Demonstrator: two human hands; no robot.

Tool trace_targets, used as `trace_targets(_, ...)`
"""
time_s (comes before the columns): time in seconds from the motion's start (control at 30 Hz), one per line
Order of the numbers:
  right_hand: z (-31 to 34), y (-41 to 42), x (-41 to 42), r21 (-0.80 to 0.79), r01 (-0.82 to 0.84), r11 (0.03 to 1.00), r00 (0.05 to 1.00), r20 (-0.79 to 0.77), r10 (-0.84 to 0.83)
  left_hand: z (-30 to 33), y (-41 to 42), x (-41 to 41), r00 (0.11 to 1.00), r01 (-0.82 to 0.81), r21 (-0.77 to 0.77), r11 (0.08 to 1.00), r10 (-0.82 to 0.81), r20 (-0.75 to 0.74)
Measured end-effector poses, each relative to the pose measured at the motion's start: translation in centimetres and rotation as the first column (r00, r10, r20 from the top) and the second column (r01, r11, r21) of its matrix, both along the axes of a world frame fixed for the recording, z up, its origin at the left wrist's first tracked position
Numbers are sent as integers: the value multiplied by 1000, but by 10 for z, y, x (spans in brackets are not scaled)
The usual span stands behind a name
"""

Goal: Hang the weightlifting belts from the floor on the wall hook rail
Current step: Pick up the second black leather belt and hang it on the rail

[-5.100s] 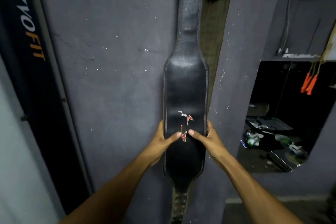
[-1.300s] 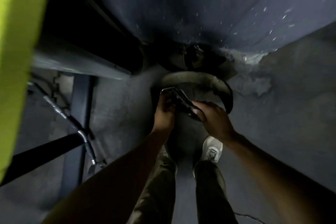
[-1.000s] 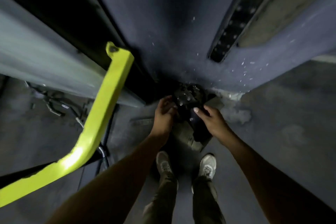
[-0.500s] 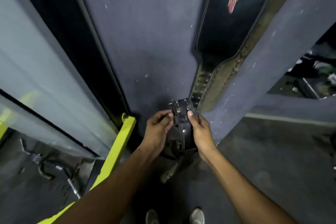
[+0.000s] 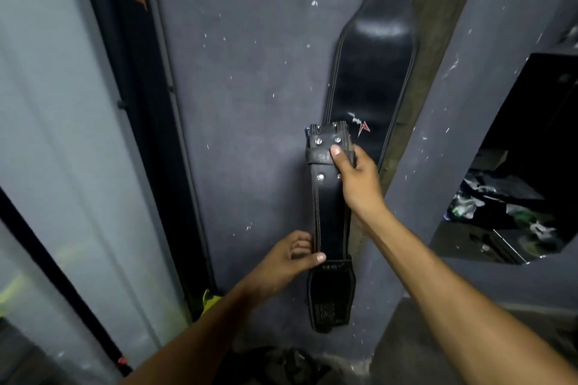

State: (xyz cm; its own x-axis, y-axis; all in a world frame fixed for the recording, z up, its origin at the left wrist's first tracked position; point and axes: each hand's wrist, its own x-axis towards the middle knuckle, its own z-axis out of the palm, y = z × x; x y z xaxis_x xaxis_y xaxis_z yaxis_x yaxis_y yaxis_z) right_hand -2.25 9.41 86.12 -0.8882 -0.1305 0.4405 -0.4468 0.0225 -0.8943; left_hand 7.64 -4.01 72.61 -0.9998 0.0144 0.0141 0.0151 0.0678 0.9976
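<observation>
Grey wall [image 5: 244, 78] fills the view; one black belt [image 5: 372, 72] hangs flat on it, its top out of frame (hook rail not visible). Second belt [image 5: 330, 212] is held upright just left of it, off the floor. Right hand [image 5: 356, 178] is clamped near the riveted buckle end; left hand [image 5: 291, 256] pinches the lower strap. Judgement: lead with the buckle end upward, steadying the tail so it does not swing.
</observation>
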Motion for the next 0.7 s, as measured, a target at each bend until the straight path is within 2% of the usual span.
trace_targets(0.17, 45, 2, -12, -31, -2, 1000, 999, -48, 1, 0, -4, -11, 997, 38, -77, 996, -32, 77)
trace_targets(0.27, 76, 3, -11, -31, -8, 999, 995, -101, 5, 15, 1, -14, 994, 94, -80, 992, -89, 56)
trace_targets(0.33, 88, 2, -12, -16, -8, 1000, 994, -113, 6, 28, 7, -20, 997, 67, -70, 995, -66, 26)
trace_targets(0.47, 94, 1, -16, 15, -31, 999, 994, -104, 32, 61, 15, -30, 999, -1, 85, 996, 5, -47)
trace_targets(0.6, 96, 3, -16, 2, -163, 987, 987, 2, 163, 119, 11, -43, 981, -59, 244, 968, 102, -165)
trace_targets(0.7, 93, 6, -13, 100, -247, 964, 968, -6, 249, 161, 0, -52, 964, -66, 239, 969, 124, -237)
